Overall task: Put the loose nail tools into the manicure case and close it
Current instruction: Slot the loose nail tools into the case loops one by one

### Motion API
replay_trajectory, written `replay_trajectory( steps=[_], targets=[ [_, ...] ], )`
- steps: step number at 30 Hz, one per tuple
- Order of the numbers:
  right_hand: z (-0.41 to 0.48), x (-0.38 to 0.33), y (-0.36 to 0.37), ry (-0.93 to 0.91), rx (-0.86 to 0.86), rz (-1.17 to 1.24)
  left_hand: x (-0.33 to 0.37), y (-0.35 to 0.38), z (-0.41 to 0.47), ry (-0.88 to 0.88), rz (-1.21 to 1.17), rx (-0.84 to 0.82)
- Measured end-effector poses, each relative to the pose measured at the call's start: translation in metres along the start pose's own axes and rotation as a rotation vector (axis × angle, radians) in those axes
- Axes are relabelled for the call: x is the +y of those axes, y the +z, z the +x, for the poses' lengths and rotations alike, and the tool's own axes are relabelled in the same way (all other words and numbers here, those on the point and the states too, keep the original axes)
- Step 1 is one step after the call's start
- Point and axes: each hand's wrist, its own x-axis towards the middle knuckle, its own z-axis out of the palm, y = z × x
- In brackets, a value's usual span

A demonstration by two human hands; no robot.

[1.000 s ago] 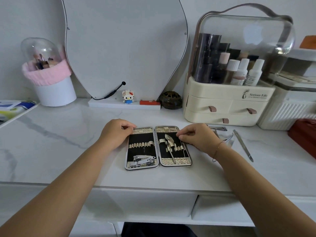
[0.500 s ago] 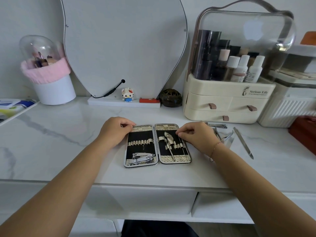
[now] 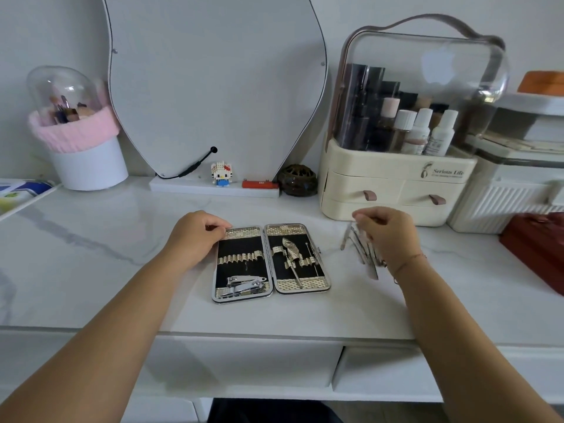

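The manicure case [image 3: 264,261] lies open flat on the white marble table. Its left half carries a nail clipper [image 3: 244,286], its right half a few slim tools [image 3: 293,257] under gold loops. My left hand [image 3: 195,236] holds the case's far left corner with curled fingers. My right hand [image 3: 387,236] is to the right of the case, fingers curled round a bunch of loose metal nail tools [image 3: 363,254]. The tools hang blurred below the fingers, just over the table.
A cream cosmetics organiser [image 3: 393,184] with a clear lid stands right behind my right hand. A dark red box [image 3: 537,245] sits at the right edge. At the back are a mirror [image 3: 213,87], a brush pot [image 3: 82,154] and a dark round ornament [image 3: 297,180].
My right hand left the case's right half and moved right to the loose tools, which are now gathered in its fingers. My left hand stayed on the case's corner.
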Motion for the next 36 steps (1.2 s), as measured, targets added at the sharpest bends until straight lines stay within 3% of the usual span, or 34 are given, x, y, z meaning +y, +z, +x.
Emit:
replay_trajectory(
  steps=[5, 11, 22, 27, 29, 32, 34, 36],
  targets=[
    [-0.004, 0.001, 0.005, -0.041, -0.037, -0.251, -0.004, -0.002, 0.003, 0.013, 0.057, 0.022],
    [-0.004, 0.013, -0.002, 0.096, -0.091, -0.474, -0.006, -0.003, 0.002, -0.001, 0.018, 0.014],
    [-0.004, -0.001, 0.007, 0.249, -0.213, -0.787, -0.003, -0.005, -0.002, 0.034, -0.06, -0.073],
    [-0.002, -0.006, 0.01, 0.219, -0.254, -0.873, -0.002, -0.005, -0.002, 0.037, -0.064, -0.078],
    [-0.004, -0.004, 0.006, 0.131, -0.209, -0.726, -0.003, -0.005, -0.002, 0.042, -0.069, -0.076],
    [-0.01, -0.01, 0.0, 0.082, -0.144, -0.22, -0.004, -0.004, -0.001, 0.043, -0.068, -0.079],
    [-0.012, -0.017, 0.001, 0.142, -0.242, 0.169, -0.005, -0.004, -0.001, 0.036, -0.072, -0.085],
    [-0.013, -0.022, 0.004, 0.181, -0.351, 0.412, -0.005, -0.004, 0.0, 0.034, -0.071, -0.084]
  ],
)
